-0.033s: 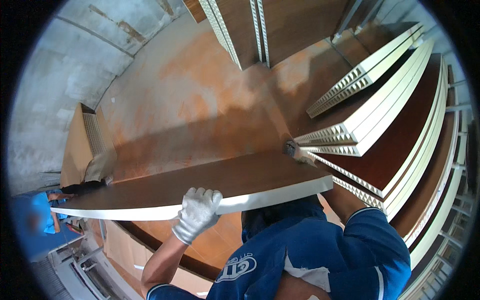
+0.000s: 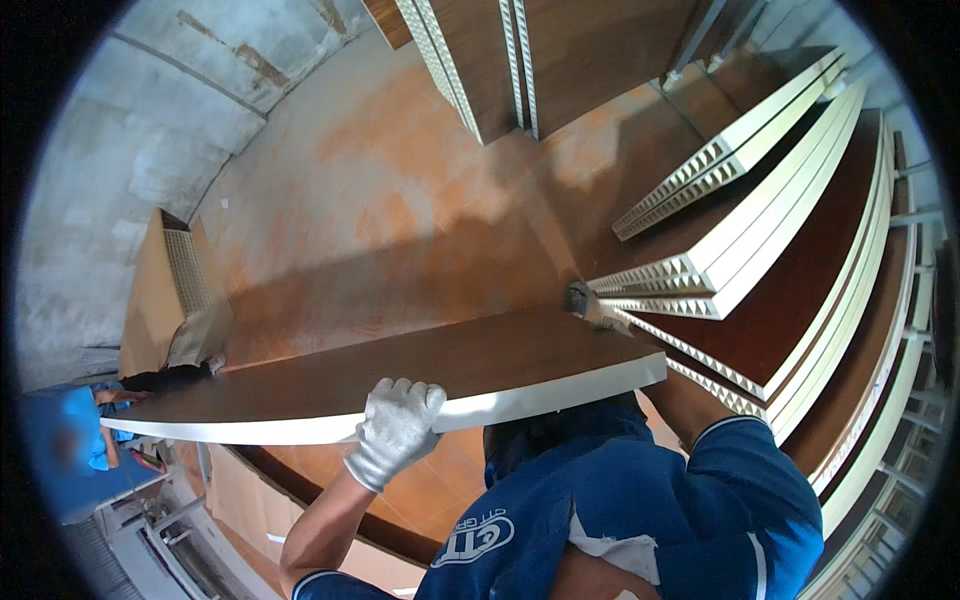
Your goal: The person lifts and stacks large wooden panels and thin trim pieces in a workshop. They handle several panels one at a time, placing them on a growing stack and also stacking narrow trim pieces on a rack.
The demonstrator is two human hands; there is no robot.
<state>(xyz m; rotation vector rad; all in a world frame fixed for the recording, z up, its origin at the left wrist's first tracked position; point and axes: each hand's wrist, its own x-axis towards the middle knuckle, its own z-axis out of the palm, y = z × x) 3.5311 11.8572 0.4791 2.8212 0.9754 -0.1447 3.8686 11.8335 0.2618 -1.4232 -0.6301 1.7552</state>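
- The left hand [image 2: 395,432], in a pale knitted glove, is curled over the near white edge of a long door panel [image 2: 400,375], fingers wrapped onto its dark brown face and closed tight on it.
- The right hand [image 2: 590,305], also gloved, grips the same panel at its far long edge near the right-hand end; its fingers are folded around that edge, though how tightly cannot be told at this size.
- The panel lies roughly level across the view in front of the person, brown face up, white edge towards the person, held off the floor between the two hands.
- Its left end reaches another person in blue [image 2: 75,440] at the left rim of the view, whose hand is at that end of the panel.
- To the right, just beside the panel's right end, stands a stack of similar panels [image 2: 800,290], brown-faced with white edges and a honeycomb core showing at their cut ends.
- More panels [image 2: 500,60] lean upright at the top of the view.
- The floor [image 2: 380,200] beyond is bare concrete stained orange-brown.
- A flat cardboard-coloured sheet [image 2: 150,300] stands by the wall on the left.
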